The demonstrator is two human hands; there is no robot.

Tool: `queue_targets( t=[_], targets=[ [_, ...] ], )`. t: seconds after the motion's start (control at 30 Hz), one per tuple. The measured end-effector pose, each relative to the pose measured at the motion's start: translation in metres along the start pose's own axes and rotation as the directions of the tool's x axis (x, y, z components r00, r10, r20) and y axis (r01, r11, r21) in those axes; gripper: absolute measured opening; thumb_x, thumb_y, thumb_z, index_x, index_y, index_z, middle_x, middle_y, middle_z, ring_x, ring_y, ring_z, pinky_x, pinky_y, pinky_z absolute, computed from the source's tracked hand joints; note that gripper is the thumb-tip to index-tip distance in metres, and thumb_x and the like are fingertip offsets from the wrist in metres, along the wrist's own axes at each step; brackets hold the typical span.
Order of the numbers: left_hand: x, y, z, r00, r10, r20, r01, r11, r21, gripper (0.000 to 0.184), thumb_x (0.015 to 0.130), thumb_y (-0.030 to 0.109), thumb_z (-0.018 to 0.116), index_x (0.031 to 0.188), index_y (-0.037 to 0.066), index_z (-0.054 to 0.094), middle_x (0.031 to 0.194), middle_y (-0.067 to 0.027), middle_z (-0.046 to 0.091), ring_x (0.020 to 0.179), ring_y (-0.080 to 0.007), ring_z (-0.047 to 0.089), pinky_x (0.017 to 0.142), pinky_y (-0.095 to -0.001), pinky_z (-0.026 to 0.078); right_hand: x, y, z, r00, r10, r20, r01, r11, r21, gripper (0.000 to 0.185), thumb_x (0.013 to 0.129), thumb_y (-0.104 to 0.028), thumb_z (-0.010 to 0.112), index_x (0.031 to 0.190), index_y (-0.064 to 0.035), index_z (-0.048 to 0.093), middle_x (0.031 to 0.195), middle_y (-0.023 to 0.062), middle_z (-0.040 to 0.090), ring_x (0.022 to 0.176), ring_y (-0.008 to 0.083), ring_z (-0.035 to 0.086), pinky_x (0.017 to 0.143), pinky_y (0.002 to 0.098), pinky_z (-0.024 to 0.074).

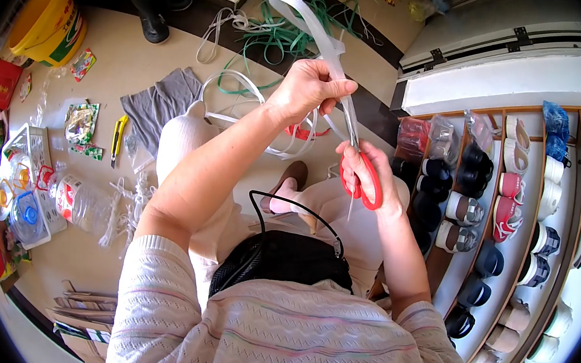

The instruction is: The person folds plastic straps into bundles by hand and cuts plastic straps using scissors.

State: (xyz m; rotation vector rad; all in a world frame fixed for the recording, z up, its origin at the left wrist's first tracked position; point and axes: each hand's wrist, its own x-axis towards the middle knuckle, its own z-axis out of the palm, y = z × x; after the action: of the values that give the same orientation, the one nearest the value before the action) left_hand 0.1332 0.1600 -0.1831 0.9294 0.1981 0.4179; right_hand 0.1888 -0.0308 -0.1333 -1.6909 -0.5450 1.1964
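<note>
My left hand (pixel 311 91) pinches a white plastic strap (pixel 301 13), which curls up and away beyond my fingers. My right hand (pixel 370 169) is wrapped round the red handles of a pair of scissors (pixel 366 183). Their metal blades point up along the strap, close under my left thumb. Whether the strap lies between the blades I cannot tell. More loops of white strap (pixel 236 76) hang beneath my left hand and spread over the floor by my knees. A black bag (pixel 290 257) with a thin handle rests on my lap.
Tangled green strapping (pixel 283 41) covers the floor ahead. A shoe rack (pixel 489 243) full of shoes stands close on my right. On the left are a grey cloth (pixel 163 103), a yellow box cutter (pixel 118 138), a large plastic bottle (pixel 82 202) and a yellow bucket (pixel 48 24).
</note>
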Motion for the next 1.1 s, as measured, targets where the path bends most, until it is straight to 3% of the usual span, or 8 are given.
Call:
queue_targets(
  t=[0.37,0.43,0.5,0.6,0.7,0.9,1.0,1.1],
  targets=[
    [-0.005,0.013,0.002,0.997,0.016,0.071,-0.01,0.997,-0.082,0.016,0.074,0.013,0.072,0.073,0.001,0.062,0.057,-0.0026,0.055,0.045,-0.0089,0.05,0.041,-0.0215,0.039,-0.014,-0.011,0.005,0.994,-0.047,-0.102,0.037,0.994,-0.099,0.031,0.084,-0.033,0.062,0.094,-0.0038,0.057,0.06,-0.0043,0.045,0.046,0.0032,0.041,0.039,0.0188,0.0324],
    [-0.007,0.015,0.001,0.989,0.023,0.144,-0.002,0.99,-0.143,0.015,0.074,0.012,0.073,0.073,0.001,0.063,0.058,-0.0028,0.055,0.046,-0.009,0.051,0.042,-0.0212,0.04,-0.015,-0.003,0.009,0.94,-0.246,-0.237,0.147,0.917,-0.37,0.031,0.078,-0.027,0.07,0.093,-0.0011,0.06,0.062,-0.0023,0.05,0.05,0.0069,0.043,0.047,0.0235,0.0378],
    [-0.008,0.014,-0.001,0.984,0.002,0.177,0.029,0.984,-0.177,0.016,0.074,0.013,0.073,0.073,0.001,0.061,0.06,-0.0038,0.055,0.048,-0.011,0.052,0.045,-0.0225,0.042,-0.013,0.005,0.007,0.846,-0.505,-0.171,0.292,0.708,-0.643,0.029,0.078,-0.022,0.071,0.095,-0.002,0.059,0.066,0.0005,0.056,0.054,0.0067,0.051,0.053,0.0205,0.0421],
    [-0.008,0.012,-0.004,0.973,-0.011,0.232,0.054,0.983,-0.178,0.017,0.075,0.014,0.071,0.075,0.002,0.059,0.062,-0.0045,0.054,0.05,-0.0128,0.052,0.048,-0.0234,0.043,-0.017,0.002,0.009,0.81,-0.549,-0.206,0.229,0.62,-0.75,0.032,0.074,-0.021,0.074,0.094,-0.0012,0.059,0.066,0.0041,0.059,0.057,0.0082,0.053,0.058,0.0225,0.0448],
    [-0.008,0.013,-0.003,0.964,0.009,0.266,0.037,0.985,-0.168,0.017,0.074,0.013,0.072,0.074,0.002,0.06,0.06,-0.0044,0.054,0.048,-0.0123,0.052,0.046,-0.0231,0.042,-0.017,0.003,0.008,0.808,-0.557,-0.194,0.25,0.621,-0.742,0.034,0.073,-0.026,0.074,0.095,-0.0044,0.061,0.053,0.0036,0.048,0.046,0.0145,0.042,0.048,0.0279,0.0377],
    [-0.009,0.016,-0.001,0.965,-0.038,0.26,0.064,0.994,-0.092,0.015,0.072,0.011,0.074,0.071,0.002,0.063,0.057,-0.0033,0.055,0.044,-0.0098,0.048,0.041,-0.0219,0.037,-0.018,0.005,0.004,0.868,-0.474,-0.147,0.25,0.675,-0.694,0.028,0.074,-0.025,0.073,0.087,-0.0037,0.061,0.052,0.0042,0.048,0.046,0.012,0.042,0.047,0.0272,0.0373],
    [-0.008,0.015,-0.001,0.964,-0.053,0.261,0.078,0.993,-0.088,0.019,0.073,0.013,0.074,0.069,0.002,0.06,0.061,-0.0065,0.058,0.043,-0.0103,0.049,0.041,-0.0213,0.039,-0.018,0.008,0.009,0.864,-0.469,-0.186,0.294,0.768,-0.569,0.024,0.075,-0.022,0.073,0.083,-0.0024,0.061,0.052,0.005,0.05,0.047,0.0093,0.042,0.047,0.0255,0.0378],
    [-0.008,0.014,-0.001,0.975,-0.091,0.202,0.106,0.992,-0.065,0.018,0.071,0.013,0.075,0.07,0.0,0.063,0.057,-0.0036,0.055,0.044,-0.0096,0.049,0.04,-0.0217,0.036,-0.019,0.006,0.006,0.931,-0.321,-0.173,0.164,0.791,-0.589,0.017,0.08,-0.015,0.068,0.086,-0.0013,0.061,0.064,-0.0018,0.055,0.06,0.0034,0.048,0.056,0.019,0.0412]
  ],
)
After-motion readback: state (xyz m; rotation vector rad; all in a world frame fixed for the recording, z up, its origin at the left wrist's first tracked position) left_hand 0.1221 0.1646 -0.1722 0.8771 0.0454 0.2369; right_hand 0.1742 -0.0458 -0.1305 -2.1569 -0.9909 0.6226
